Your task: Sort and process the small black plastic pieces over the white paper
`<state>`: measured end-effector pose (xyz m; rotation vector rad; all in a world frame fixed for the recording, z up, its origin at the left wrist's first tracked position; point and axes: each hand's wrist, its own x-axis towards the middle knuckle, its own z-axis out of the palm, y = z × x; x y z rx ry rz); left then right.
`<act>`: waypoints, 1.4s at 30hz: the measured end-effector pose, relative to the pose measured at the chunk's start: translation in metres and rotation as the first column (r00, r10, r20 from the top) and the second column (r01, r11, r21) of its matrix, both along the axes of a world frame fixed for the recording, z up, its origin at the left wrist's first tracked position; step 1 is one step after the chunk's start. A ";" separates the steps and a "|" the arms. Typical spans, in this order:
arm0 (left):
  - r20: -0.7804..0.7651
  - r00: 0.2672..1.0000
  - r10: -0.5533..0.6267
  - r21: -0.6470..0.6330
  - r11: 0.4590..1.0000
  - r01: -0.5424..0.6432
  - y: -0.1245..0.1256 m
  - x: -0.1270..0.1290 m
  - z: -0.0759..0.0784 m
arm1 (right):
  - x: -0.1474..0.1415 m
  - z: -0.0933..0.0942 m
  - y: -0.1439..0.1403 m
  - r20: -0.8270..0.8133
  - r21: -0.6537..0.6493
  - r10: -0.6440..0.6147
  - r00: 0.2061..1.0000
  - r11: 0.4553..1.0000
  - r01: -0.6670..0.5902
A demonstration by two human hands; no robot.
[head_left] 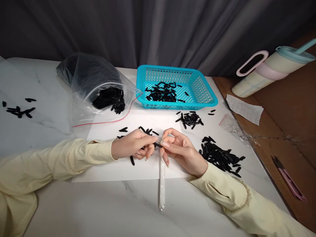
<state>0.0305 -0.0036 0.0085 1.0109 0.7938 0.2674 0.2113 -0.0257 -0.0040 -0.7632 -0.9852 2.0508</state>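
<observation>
My left hand (pixel 134 144) is closed, thumb against fingers, on one end of a short black strip (pixel 157 144). At its other end my right hand (pixel 181 149) pinches the same strip between thumb and forefinger. A narrow, shiny white strip (pixel 162 184) hangs from beneath my right fingers; its upper end is hidden. Several similar black pieces (pixel 146 130) lie behind and beside my left hand on a white sheet (pixel 108 172). Close to my right wrist is a larger heap of black pieces (pixel 219 156), with a smaller heap (pixel 190 119) farther back.
A clear zip bag (pixel 81 108) of black pieces lies open at back left, beside a blue basket (pixel 209 97) holding more. Loose pieces (pixel 21 112) lie far left. At right are a small clear bag (pixel 233 130), paper (pixel 244 108), a tumbler (pixel 261 75) and pink-handled thread snips (pixel 288 181).
</observation>
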 end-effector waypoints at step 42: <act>0.060 0.998 0.022 0.038 0.999 -0.024 -0.002 -0.001 -0.001 | 0.002 -0.002 0.001 0.030 0.005 -0.048 0.998 0.999 0.048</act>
